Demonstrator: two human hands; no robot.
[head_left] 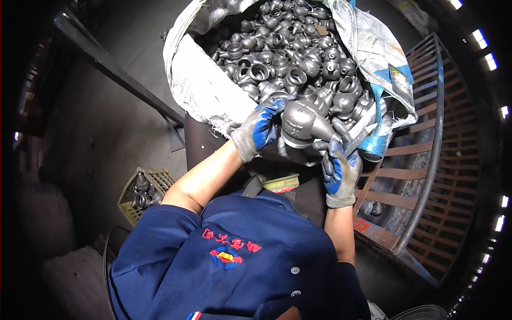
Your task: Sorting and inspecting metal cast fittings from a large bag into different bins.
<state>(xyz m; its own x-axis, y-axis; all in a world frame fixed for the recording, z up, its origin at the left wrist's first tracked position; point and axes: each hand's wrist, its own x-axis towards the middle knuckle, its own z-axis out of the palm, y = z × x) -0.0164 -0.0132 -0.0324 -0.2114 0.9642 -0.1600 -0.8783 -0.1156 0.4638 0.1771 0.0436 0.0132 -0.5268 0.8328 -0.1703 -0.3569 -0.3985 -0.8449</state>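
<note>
My left hand [260, 129], in a grey glove with a blue palm, is closed on the left side of a rounded grey metal casting [303, 125]. The casting has a wide open end and tapers to a narrow neck on the right. My right hand [341, 169], gloved alike, is by that neck, fingers curled round a flat, straight metal tool [361, 139]; its exact kind does not show. Just beyond both hands stands a large white woven sack [200, 80] full of similar castings [282, 61].
A rusty slatted metal crate [426, 144] stands to the right, with a casting low inside. At lower left a yellowish plastic basket [128, 196] holds several castings. A dark metal bar [128, 80] slants across the left. Part of a fan [421, 313] shows at the bottom edge.
</note>
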